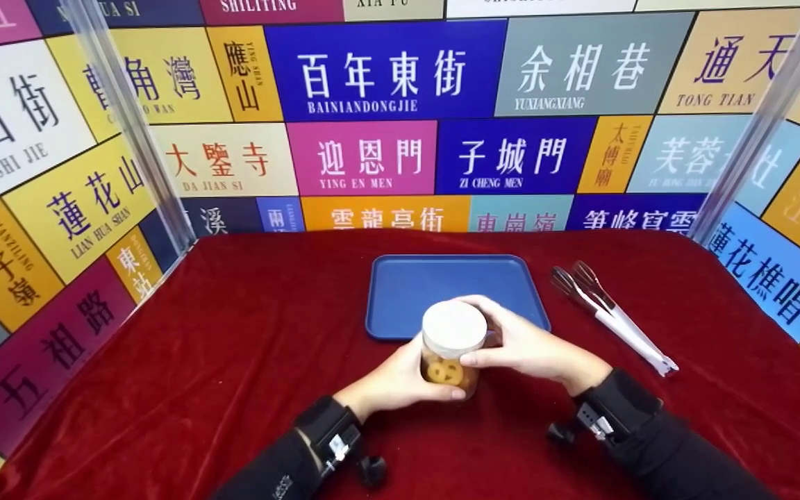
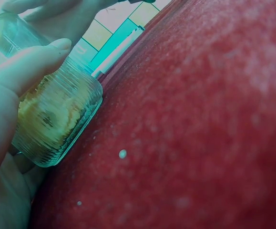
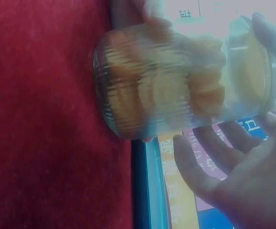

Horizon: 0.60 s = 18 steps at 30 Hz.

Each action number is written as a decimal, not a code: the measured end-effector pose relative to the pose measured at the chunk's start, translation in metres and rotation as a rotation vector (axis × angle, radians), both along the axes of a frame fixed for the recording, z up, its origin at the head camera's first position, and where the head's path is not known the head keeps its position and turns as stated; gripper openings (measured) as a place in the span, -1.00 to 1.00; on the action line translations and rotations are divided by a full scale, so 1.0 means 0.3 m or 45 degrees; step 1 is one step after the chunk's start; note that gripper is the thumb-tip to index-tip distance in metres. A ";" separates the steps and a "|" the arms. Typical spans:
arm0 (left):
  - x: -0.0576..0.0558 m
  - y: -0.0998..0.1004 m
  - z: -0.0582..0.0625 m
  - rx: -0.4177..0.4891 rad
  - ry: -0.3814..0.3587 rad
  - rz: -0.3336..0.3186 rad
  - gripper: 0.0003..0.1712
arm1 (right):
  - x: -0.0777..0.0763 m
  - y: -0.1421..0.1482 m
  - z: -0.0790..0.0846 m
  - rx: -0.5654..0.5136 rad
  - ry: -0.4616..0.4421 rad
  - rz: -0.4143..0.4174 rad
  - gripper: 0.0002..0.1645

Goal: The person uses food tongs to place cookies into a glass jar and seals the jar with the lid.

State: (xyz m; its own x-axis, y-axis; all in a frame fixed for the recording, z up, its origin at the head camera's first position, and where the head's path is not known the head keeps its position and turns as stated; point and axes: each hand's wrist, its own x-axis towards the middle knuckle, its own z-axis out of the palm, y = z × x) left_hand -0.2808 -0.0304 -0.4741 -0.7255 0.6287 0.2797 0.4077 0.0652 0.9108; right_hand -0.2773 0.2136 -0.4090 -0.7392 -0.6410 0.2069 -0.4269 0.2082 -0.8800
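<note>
A clear ribbed jar [image 1: 468,383] with a pale round lid [image 1: 454,325] stands between both hands, just in front of the tray. Yellow-brown cookies [image 3: 164,90], one with holes like a face, fill its lower part. My left hand [image 1: 400,378] grips the jar low on its left side, thumb across the front, as the left wrist view also shows. From the right, my right hand [image 1: 528,351] reaches around the upper jar, thumb just under the lid and fingers behind. In the right wrist view, the jar base [image 3: 104,86] is close over the red cloth.
A blue rectangular tray [image 1: 442,285] lies behind the jar. White-handled tongs [image 1: 615,319] rest to its right on the red tablecloth [image 1: 254,347]. Clear upright posts [image 1: 137,125] stand at the table's back corners, before a wall of colourful signs [image 1: 379,69].
</note>
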 end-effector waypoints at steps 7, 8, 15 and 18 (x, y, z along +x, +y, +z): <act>0.002 0.001 0.003 -0.007 0.012 0.002 0.08 | 0.017 -0.022 0.003 0.006 0.019 -0.127 -0.10; 0.002 0.001 0.004 -0.006 0.013 0.000 0.08 | 0.019 -0.025 0.003 0.003 0.016 -0.146 -0.11; 0.004 -0.001 0.004 -0.019 0.001 0.008 0.07 | 0.028 -0.035 0.005 0.017 0.015 -0.187 -0.10; 0.004 -0.002 0.004 -0.023 -0.006 0.013 0.08 | 0.030 -0.032 0.008 0.043 0.016 -0.172 -0.06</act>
State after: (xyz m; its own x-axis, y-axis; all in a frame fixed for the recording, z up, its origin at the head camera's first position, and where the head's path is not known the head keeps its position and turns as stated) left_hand -0.2795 -0.0309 -0.4729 -0.7333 0.6262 0.2649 0.4025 0.0858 0.9114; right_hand -0.2683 0.2040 -0.4067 -0.8164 -0.5429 0.1967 -0.4042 0.2941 -0.8661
